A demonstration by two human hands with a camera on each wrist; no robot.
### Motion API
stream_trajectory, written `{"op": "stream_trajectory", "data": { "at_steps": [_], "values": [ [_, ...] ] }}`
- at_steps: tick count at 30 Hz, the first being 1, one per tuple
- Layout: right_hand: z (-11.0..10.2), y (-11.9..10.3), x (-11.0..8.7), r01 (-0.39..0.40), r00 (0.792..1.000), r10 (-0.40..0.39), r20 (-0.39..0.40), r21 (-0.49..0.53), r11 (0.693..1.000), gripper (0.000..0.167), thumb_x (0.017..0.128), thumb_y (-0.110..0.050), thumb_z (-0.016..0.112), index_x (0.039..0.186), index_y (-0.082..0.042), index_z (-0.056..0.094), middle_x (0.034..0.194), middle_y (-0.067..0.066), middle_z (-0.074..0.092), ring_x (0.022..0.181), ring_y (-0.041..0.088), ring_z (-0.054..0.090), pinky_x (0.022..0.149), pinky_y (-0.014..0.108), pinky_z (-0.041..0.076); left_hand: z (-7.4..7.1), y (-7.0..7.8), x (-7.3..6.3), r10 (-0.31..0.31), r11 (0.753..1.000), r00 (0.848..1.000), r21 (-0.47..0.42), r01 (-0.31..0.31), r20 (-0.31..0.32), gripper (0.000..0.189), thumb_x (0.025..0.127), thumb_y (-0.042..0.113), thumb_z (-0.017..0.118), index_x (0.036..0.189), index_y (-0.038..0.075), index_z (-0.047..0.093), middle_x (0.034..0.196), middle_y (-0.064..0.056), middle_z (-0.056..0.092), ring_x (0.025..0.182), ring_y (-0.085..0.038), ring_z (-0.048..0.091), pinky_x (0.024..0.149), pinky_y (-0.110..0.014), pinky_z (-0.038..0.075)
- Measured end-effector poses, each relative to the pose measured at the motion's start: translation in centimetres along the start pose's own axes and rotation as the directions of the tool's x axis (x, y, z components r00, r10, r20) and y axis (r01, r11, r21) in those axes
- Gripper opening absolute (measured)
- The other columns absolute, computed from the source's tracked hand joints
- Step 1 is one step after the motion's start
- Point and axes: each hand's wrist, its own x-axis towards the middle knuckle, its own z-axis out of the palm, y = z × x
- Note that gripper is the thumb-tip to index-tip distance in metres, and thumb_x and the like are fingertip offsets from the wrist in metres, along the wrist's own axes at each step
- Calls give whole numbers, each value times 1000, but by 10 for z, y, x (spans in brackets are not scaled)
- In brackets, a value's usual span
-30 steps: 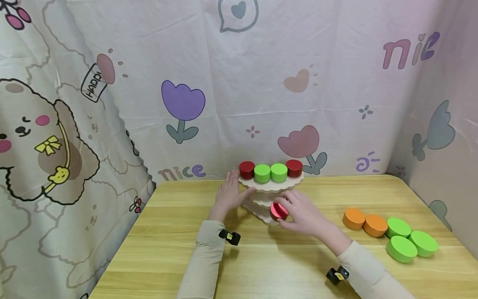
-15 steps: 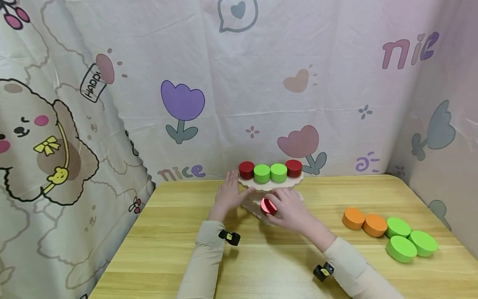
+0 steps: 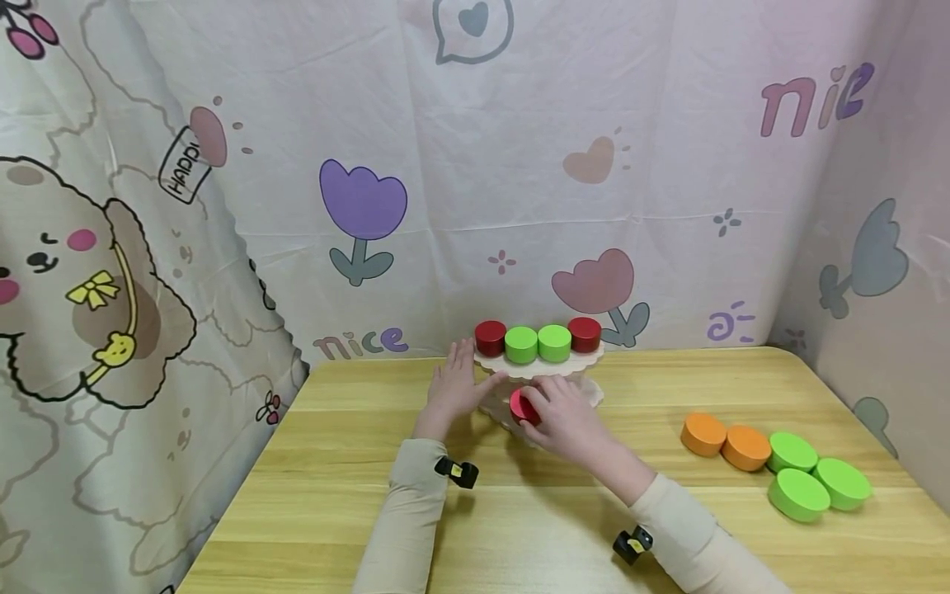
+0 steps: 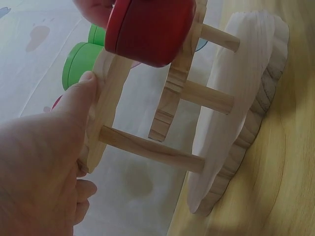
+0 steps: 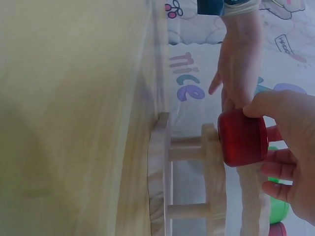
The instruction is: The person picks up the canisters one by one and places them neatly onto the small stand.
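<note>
A three-tier wooden display stand (image 3: 538,373) with scalloped edges stands on the table. My left hand (image 3: 455,388) holds the left end of its top tier, thumb at the front rim; in the left wrist view its other fingers (image 4: 84,192) bend at that end. My right hand (image 3: 567,417) pinches a red round block (image 5: 241,140) between thumb and fingers. The block is at the middle tier (image 5: 214,182); I cannot tell whether it rests there. On the top tier, two green round blocks (image 3: 538,344) sit between two dark red ones (image 3: 491,338).
On the right of the wooden table (image 3: 334,511) lie two orange round blocks (image 3: 724,441) and three green round blocks (image 3: 805,477). A printed cloth (image 3: 475,165) hangs behind the table and along both sides, close behind the stand.
My right hand has moved left and slightly away from me with the red round block, from the stand's front right toward its left. My left hand has stayed in place.
</note>
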Motion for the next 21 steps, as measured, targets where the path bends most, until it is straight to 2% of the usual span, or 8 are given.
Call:
{"op": "stream_trajectory", "data": {
  "at_steps": [12, 21],
  "values": [
    [4, -3, 4, 30, 998, -31, -55, -22, 999, 29, 81, -26, 79, 105, -13, 71, 104, 3, 65, 95, 21, 57, 83, 36, 51, 0, 0, 0, 1, 1000, 1000, -15, -1, 0, 101, 88, 74, 42, 157, 8, 11, 165, -10, 9, 154, -29, 3, 121, -59, 16],
    [5, -5, 9, 12, 999, -13, -53, -17, 1000, 26, 81, -23, 79, 104, -14, 72, 102, 2, 65, 94, 20, 57, 78, 32, 50, 0, 2, -1, -2, 1000, 1000, -7, 2, 4, 101, 88, 75, 42, 158, 10, 9, 165, -10, 10, 154, -30, 5, 121, -59, 16]
  ]
}}
